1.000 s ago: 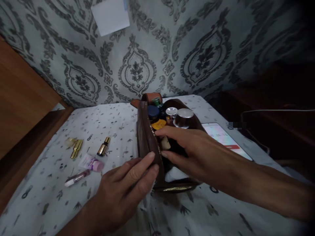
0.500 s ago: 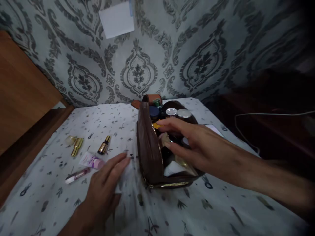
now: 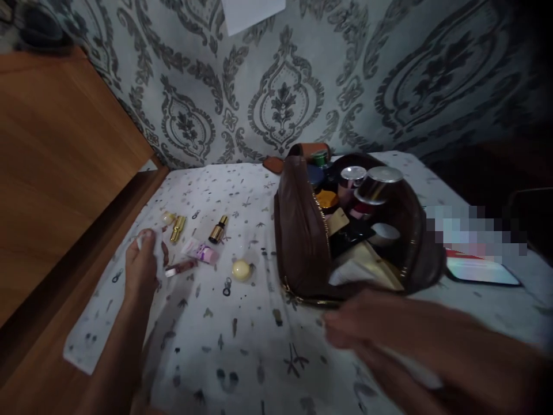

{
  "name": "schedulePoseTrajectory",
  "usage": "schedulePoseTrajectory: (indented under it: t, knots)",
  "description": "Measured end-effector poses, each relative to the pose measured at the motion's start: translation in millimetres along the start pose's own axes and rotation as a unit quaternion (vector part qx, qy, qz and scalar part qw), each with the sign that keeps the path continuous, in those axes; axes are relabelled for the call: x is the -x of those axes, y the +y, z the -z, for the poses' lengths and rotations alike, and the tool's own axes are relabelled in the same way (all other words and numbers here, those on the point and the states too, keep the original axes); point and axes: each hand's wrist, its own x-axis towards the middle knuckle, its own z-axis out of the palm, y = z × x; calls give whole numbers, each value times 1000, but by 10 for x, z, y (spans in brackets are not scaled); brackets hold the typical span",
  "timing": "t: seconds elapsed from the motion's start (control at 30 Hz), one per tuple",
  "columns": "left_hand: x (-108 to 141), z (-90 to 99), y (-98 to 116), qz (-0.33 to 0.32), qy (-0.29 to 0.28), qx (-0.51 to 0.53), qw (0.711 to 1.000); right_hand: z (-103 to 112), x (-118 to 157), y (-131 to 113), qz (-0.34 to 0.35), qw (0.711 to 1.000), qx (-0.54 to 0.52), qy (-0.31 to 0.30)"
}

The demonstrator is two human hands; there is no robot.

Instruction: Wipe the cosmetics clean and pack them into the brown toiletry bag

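Observation:
My left hand (image 3: 144, 259) is at the left, its fingers closed on something white and soft-looking (image 3: 159, 253). Close by lie a gold tube (image 3: 177, 229), a small pale round item (image 3: 167, 218), a pink-and-white squeeze tube (image 3: 201, 251) and a slim pinkish tube (image 3: 181, 267). A small dark bottle with gold trim (image 3: 218, 229) stands out just beyond them. Nearer the middle sits a glossy cream-coloured round item (image 3: 241, 270). My right hand (image 3: 375, 323), smeared by motion, is in front of the open brown cosmetic bag (image 3: 302, 230); its fingers are unclear.
Silver-lidded jars (image 3: 380, 176), an orange-yellow lid (image 3: 327, 199) and several packets fill the bag. A phone (image 3: 481, 270) lies to its right. A wooden panel (image 3: 64, 155) borders the patterned sheet (image 3: 242, 357) on the left; patterned wallpaper (image 3: 285, 98) rises behind.
My right hand has come out of the bag toward the near right. My left hand has moved left, beside the small cosmetics. The cream round item now shows on the sheet. The view has shifted.

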Motion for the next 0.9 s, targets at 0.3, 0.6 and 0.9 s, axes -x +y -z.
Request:
schedulePoseTrajectory:
  t: [0.3, 0.6, 0.9]
  knots:
    - [-56, 357, -303, -106, -108, -267, 952, -878, -50, -196, -6, 973, -84, -214]
    - [122, 552, -403, -238, -278, -449, 815, -1412, -294, -286, -204, 902, -290, -246]
    - [149, 589, -530, -270, -259, -459, 806, -1849, -363, -325, -270, 840, -422, -207]
